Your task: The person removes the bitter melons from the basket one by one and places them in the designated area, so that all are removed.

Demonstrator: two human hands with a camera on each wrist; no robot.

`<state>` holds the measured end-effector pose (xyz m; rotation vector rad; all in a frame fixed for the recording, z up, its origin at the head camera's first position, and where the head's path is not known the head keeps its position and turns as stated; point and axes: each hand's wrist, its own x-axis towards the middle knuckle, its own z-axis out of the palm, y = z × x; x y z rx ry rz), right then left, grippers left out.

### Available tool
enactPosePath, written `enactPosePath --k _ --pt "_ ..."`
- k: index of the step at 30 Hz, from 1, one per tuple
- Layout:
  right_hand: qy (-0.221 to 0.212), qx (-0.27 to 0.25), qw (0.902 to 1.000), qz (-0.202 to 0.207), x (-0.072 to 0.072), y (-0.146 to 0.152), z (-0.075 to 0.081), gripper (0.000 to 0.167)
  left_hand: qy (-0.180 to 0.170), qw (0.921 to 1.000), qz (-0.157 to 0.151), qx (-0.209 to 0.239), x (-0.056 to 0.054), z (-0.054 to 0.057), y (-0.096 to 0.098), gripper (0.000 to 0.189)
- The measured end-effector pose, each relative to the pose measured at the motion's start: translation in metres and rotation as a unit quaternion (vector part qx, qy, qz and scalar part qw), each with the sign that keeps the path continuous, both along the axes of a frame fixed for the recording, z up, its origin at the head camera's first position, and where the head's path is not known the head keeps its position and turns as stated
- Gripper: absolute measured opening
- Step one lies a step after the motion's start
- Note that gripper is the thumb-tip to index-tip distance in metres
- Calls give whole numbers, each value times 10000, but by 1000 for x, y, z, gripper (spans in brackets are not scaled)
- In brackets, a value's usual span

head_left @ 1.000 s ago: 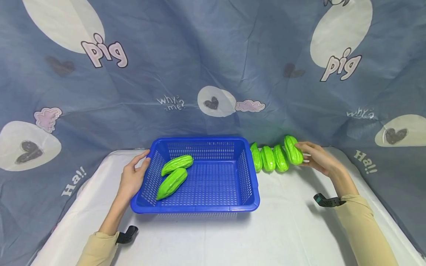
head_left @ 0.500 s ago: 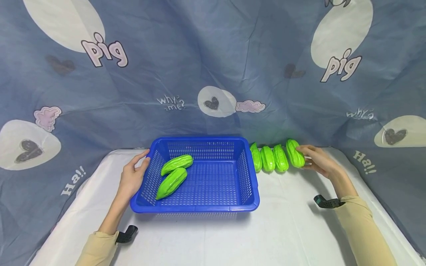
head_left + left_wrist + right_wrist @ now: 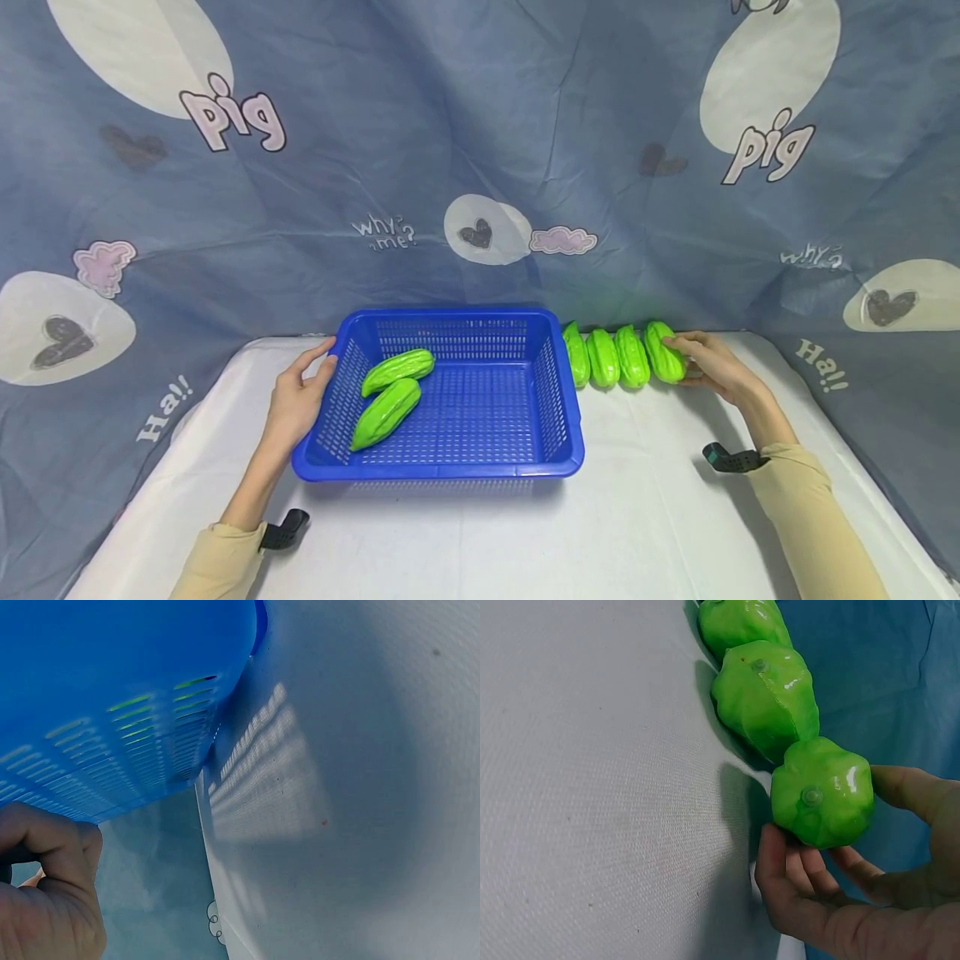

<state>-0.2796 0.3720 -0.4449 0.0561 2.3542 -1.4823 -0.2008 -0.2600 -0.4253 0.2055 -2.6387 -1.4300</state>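
A blue perforated basket [image 3: 480,472] stands on the white table with two glossy green bitter melons [image 3: 387,414] at its left side. My left hand [image 3: 296,404] holds the basket's left rim; in the left wrist view its bent fingers [image 3: 64,844] lie against the slotted outer wall, fingertips hidden. Right of the basket, several bitter melons [image 3: 632,357] line up side by side. At the row's right end, my right hand [image 3: 708,360] grips the last bitter melon [image 3: 664,352] between thumb and fingers. The right wrist view shows that melon [image 3: 825,799] end-on, close beside its neighbour [image 3: 769,697].
A blue-grey printed cloth [image 3: 480,150] hangs behind the table's back edge. The white table covering [image 3: 637,508] extends in front of the basket and the row. Both forearms carry black wrist devices [image 3: 735,458].
My right hand has lowered the bitter melon it grips toward the table, slightly rightward, and the melon now sits level with the row. The left hand and basket stay put.
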Motion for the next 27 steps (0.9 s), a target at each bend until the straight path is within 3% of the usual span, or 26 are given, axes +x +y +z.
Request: enactPosePath --k 21,27 --pt "71 322 9993 -157 3 -4 -2 88 -6 10000 -36 77 1 0 1 58" --pt "79 200 9995 -220 5 -1 -2 82 44 10000 -22 58 1 1 1 58"
